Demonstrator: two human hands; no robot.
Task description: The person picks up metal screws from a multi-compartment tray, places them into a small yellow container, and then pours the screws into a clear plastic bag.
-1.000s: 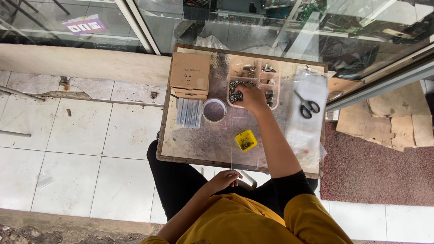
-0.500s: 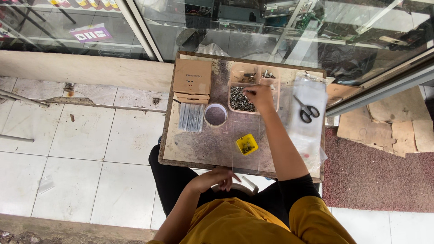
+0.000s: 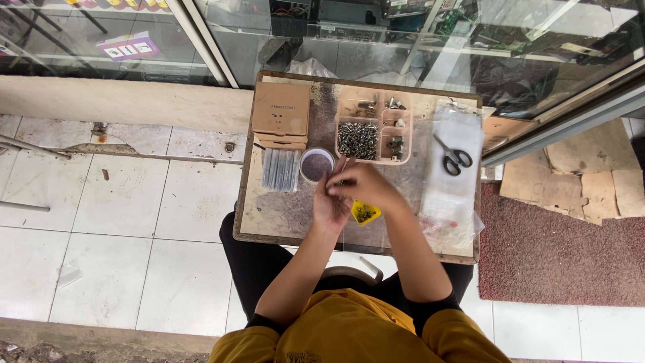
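Over table (image 3: pixel 282 215), hands (image 3: pixel 349 191) pinched together near round cup (image 3: pixel 316 165); held item too small to tell.

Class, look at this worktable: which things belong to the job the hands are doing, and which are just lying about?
In use:
left hand and right hand, meeting over the table
compartment tray of small metal parts
round cup
yellow bag

Lying about:
scissors
cardboard boxes
clear plastic bags

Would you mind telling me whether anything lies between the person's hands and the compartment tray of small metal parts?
Nothing visible does. The left hand and right hand meet just below the compartment tray; only bare tabletop separates them. The round cup sits left of that path, the scissors right.
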